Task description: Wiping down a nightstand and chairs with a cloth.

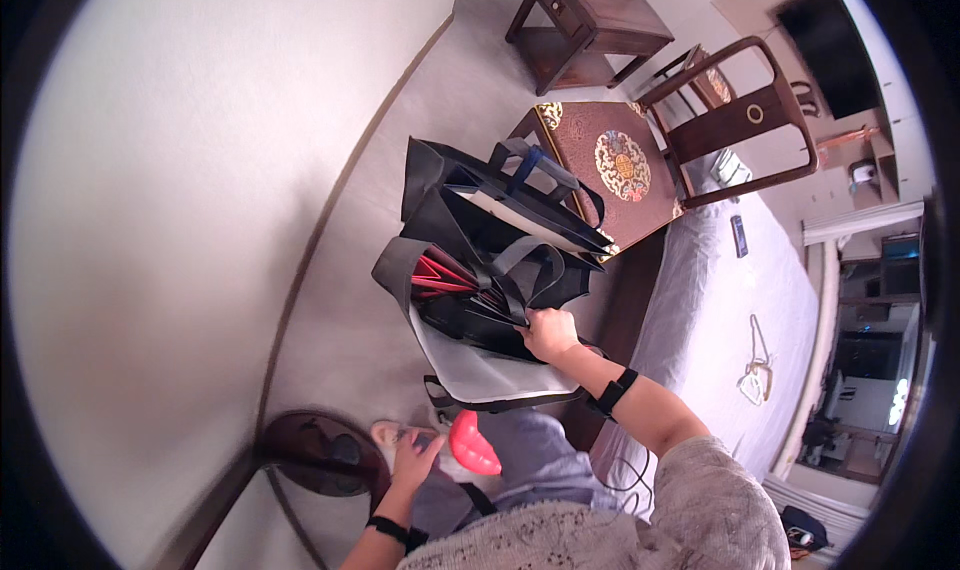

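My right hand [552,335] is closed on the rim of a black bag [460,315], close to its grey strap handle. Red folded pieces [438,272] and dark flat items show inside that bag's mouth. Low in the view, my left hand [412,460] has its fingers bent around a pale, partly see-through thing [388,433], whose kind I cannot make out. A glossy red lip-shaped object [474,444] lies right beside its fingertips; whether they touch is unclear. Behind the first bag stands a second dark bag [428,175] with its handles up.
A dark wooden chair [575,150] with a patterned seat stands beyond the bags, near a small wooden table [620,15]. To the right is a bed [700,300] with a hanger and a remote on it. A round dark stool [315,455] stands by the left wall.
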Motion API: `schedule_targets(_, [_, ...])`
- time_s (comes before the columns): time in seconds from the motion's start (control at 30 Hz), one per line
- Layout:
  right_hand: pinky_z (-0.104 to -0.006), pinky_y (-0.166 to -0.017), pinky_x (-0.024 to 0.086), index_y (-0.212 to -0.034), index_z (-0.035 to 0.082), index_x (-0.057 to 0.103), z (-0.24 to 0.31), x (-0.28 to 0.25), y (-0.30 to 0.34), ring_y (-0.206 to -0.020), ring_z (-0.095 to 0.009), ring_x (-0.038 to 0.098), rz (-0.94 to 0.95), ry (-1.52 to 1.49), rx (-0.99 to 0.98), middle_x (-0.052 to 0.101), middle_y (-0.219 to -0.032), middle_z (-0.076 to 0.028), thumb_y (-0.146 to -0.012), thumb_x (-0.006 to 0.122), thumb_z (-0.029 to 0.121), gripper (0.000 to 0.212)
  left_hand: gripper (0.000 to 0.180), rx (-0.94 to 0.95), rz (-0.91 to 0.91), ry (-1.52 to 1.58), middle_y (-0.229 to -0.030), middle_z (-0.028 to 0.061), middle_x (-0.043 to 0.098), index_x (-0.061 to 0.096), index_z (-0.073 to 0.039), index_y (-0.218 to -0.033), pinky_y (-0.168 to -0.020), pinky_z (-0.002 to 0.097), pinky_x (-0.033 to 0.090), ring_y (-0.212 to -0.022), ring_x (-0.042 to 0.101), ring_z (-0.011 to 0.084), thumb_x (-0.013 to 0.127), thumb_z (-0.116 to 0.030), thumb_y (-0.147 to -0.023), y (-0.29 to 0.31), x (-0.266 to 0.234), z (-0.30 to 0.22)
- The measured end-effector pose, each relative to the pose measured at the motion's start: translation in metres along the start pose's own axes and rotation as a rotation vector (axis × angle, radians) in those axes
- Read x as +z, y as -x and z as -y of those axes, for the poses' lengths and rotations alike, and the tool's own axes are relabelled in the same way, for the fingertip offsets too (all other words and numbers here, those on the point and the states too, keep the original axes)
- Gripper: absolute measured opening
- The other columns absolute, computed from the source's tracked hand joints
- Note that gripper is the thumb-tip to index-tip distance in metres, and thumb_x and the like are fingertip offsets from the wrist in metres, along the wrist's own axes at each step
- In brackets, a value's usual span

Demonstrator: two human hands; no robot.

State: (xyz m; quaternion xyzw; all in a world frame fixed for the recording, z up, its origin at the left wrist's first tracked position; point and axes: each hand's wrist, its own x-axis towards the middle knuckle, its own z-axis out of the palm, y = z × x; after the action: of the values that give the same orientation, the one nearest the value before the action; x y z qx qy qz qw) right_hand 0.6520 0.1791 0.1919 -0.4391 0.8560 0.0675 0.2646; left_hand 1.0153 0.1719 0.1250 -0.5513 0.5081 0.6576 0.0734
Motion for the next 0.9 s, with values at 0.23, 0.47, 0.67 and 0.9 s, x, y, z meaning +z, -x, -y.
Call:
schedule_targets(0.23, [-0.0459, -0.070, 0.054, -0.095, 0.008, 0.067, 0.020, -0.099, 0.013, -0.077, -0.035, 0.068, -0.003, -0.186, -0.020, 0.069, -0.080, -0.018, -0.083, 0.065, 0.031, 0.026, 0.105, -0.009, -0.009, 0.283, -0.136, 0.0230, 0.045, 0.015, 0.003, -0.147, -0.090, 0.0366, 0.049, -0.120, 0.053, 0.0272, 0.080, -0.039, -0.077, -0.020, 0.025, -0.203])
schedule_targets(0.47, [-0.0443, -0.071, 0.054, -0.088, 0.006, 0.068, 0.016, -0.175, -0.038, -0.078, -0.035, 0.068, -0.091, -0.332, -0.085, 0.069, -0.081, -0.017, -0.079, 0.070, 0.032, 0.027, 0.090, 0.190, 0.113, 0.343, -0.142, 0.0106, 0.038, 0.015, -0.014, -0.148, -0.087, 0.0445, 0.050, -0.124, 0.046, 0.0234, 0.071, -0.042, -0.084, -0.023, 0.056, -0.332])
schedule_targets(0.67, [-0.0445, -0.066, 0.055, -0.079, 0.005, 0.068, 0.029, -0.205, -0.097, -0.072, -0.035, 0.069, -0.087, -0.248, -0.218, 0.069, -0.077, -0.018, -0.078, 0.057, 0.027, 0.024, 0.093, 0.143, 0.085, 0.499, -0.144, 0.0119, 0.037, 0.016, -0.012, -0.149, -0.091, 0.0440, 0.049, -0.129, 0.041, 0.0234, 0.073, -0.044, -0.083, -0.086, 0.056, -0.413])
schedule_targets(0.9, [-0.0432, -0.065, 0.055, -0.074, 0.005, 0.068, 0.038, -0.261, -0.202, -0.070, -0.033, 0.069, -0.063, -0.168, -0.312, 0.070, -0.077, -0.017, -0.078, 0.059, 0.025, 0.023, 0.089, 0.065, -0.048, 0.387, -0.128, 0.0299, 0.052, 0.043, 0.018, -0.128, -0.099, 0.0363, 0.042, -0.118, 0.053, 0.0320, 0.077, -0.043, -0.074, -0.188, 0.024, -0.541])
